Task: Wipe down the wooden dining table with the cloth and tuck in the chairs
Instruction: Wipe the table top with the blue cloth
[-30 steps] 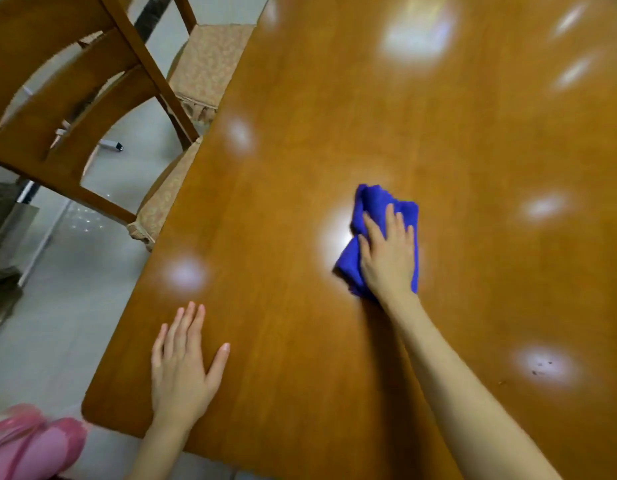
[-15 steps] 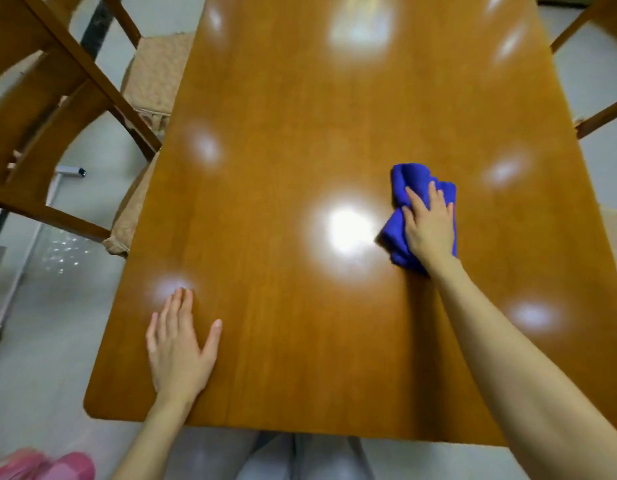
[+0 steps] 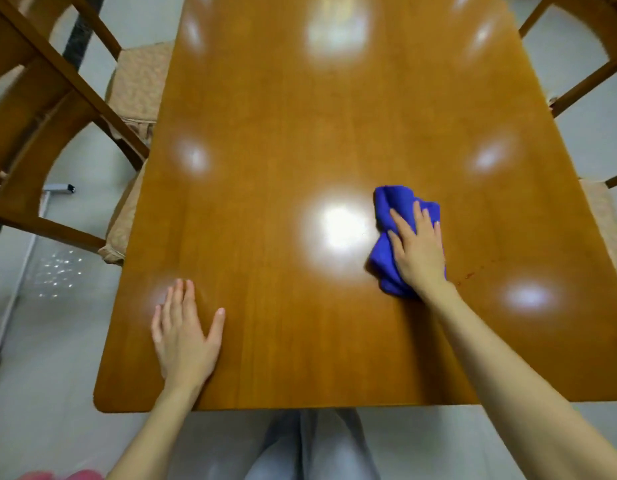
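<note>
The crumpled blue cloth (image 3: pixel 393 202) has slid rightward over the last second and now lies right of centre on the glossy wooden dining table (image 3: pixel 300 116), under the right hand (image 3: pixel 418 251) — fingers straight, pressing it flat. The left hand (image 3: pixel 184 334) stays palm-down, fingers extended, near the near-left corner. Reddish specks (image 3: pixel 473 270) just right of the cloth look next — wiping is unfinished.

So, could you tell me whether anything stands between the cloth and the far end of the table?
Nothing visible does. The right hand presses the cloth flat on the table, and only light glare shows on the wood beyond it. The left hand rests near the front left corner, aside.
</note>
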